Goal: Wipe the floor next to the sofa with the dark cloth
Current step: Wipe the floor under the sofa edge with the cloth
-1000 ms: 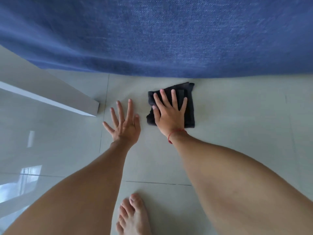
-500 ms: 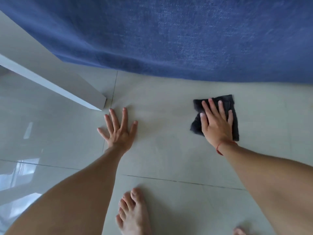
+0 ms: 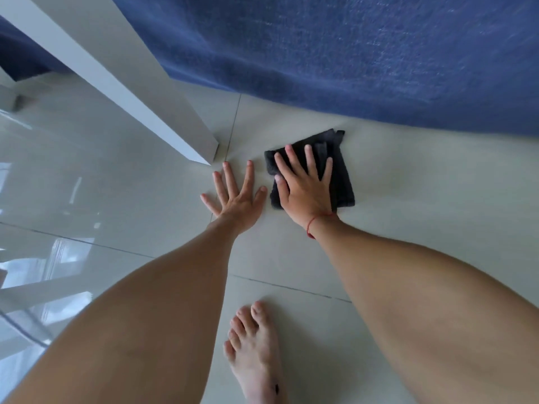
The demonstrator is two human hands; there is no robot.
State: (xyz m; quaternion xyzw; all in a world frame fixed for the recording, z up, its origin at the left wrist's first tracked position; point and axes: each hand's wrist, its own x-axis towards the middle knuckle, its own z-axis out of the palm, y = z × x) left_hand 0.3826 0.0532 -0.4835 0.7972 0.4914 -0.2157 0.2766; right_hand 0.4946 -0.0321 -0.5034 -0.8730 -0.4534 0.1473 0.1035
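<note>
Back toward the middle comes your right hand [image 3: 306, 189], dragging the dark cloth [image 3: 341, 182] leftward from where it sat half a second ago, out to the right under the sofa's edge. Now the cloth lies folded on the floor [image 3: 423, 205], just beside your left hand [image 3: 236, 199] and near the foot of the white table leg [image 3: 186, 135]. Your right palm presses flat on top of it, fingers spread, pinning it down rather than clutching it. Your left hand is empty, splayed open on the tile, propping you up.

How far along are you? You're mid-wipe, by the look of it. The strip of tile along the blue sofa [image 3: 379, 59] has taken passes both ways, though the tile shows no visible streak or damp mark, so I can't tell how much ground is truly covered. The stretch further right along the sofa, and the patch nearer your bare foot [image 3: 256, 351], may still want a pass.

The surface is pale, glossy tile with thin grout lines, one running up between your hands towards the sofa. It should let the cloth glide easily. On the left the tile mirrors bright window light. The sofa's blue fabric hangs close to the floor, so the cloth has little room to slip beneath.
</note>
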